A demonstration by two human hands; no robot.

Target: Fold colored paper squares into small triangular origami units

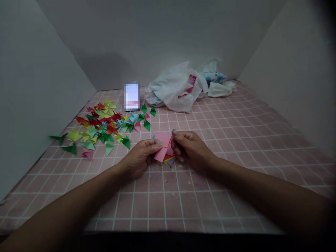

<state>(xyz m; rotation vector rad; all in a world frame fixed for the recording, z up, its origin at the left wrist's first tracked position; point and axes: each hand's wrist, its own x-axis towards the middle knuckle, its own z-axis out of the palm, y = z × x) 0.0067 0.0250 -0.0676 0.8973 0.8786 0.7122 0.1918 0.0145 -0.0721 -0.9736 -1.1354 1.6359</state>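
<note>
One head-worn camera looks forward and down

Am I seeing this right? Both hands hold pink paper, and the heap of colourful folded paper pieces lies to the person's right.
Not quite: the heap of colourful folded paper pieces lies to the person's left, not right, as the head view shows. The pink paper is right.

Two hands (140, 157), one red-printed white plastic bag (173, 89).
</note>
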